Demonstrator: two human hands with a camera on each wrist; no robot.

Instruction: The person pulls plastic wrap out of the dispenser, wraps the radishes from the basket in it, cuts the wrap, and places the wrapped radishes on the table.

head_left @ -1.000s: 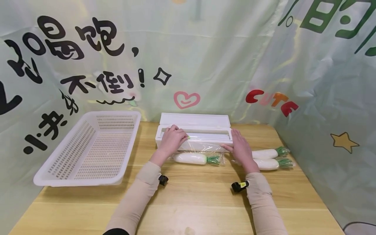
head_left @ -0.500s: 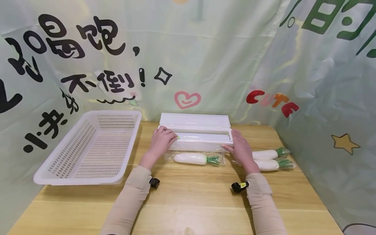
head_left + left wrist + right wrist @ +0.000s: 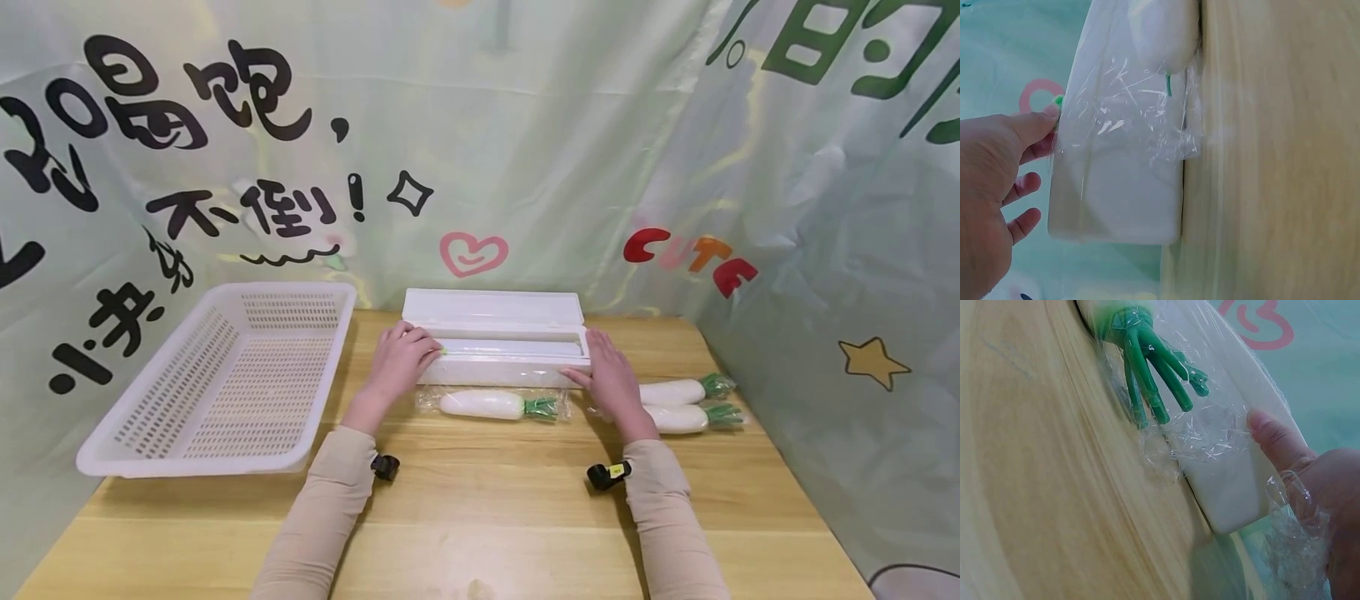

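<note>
A white cling film dispenser (image 3: 495, 372) stands at the back middle of the table, its lid (image 3: 491, 308) raised and a roll visible inside. My left hand (image 3: 401, 358) is at its left end, with thumb and index finger pinching a small green slider (image 3: 1058, 100) on the upper front edge. My right hand (image 3: 615, 379) grips the right end, thumb (image 3: 1266, 428) pressed on the front. A white radish (image 3: 483, 405) with green stems (image 3: 1150, 359) lies in clear film (image 3: 1129, 119) against the front of the dispenser.
Two more film-wrapped radishes, one behind (image 3: 671, 392) and one in front (image 3: 678, 419), lie right of my right hand. A white perforated basket (image 3: 322, 375) stands on the left. Printed cloth (image 3: 555, 150) hangs behind the wooden table (image 3: 480, 517).
My left hand has moved left along the dispenser's front edge with the green slider, from near the middle to the left end. My right hand has stayed on the right end.
</note>
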